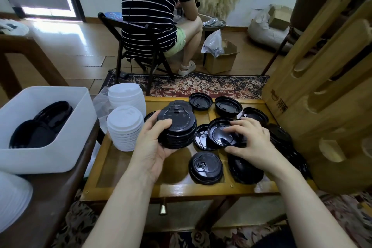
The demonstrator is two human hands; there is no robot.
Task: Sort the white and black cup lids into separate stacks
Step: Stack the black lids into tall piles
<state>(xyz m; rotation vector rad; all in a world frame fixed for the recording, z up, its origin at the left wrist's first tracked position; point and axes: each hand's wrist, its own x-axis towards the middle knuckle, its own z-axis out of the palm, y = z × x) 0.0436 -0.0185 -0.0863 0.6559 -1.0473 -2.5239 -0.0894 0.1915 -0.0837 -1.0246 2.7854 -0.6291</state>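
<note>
Left hand gripping black stack; right hand pinching loose lid. Whites stacked beside left; blacks around right unsorted.

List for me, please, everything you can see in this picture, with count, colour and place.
white lid stacks: two, white, left end of the low table
loose black lids: many, black, scattered over the table's middle and right
low table: one, yellow wood, centre
bin: one, white, on the left, black lids inside
wooden rack: one, tan, right
cardboard box: one, brown, on the floor behind
seated person: one, striped top, on a black chair, back turned
left hand: holds a black lid stack
right hand: grips a single upturned black lid
</note>
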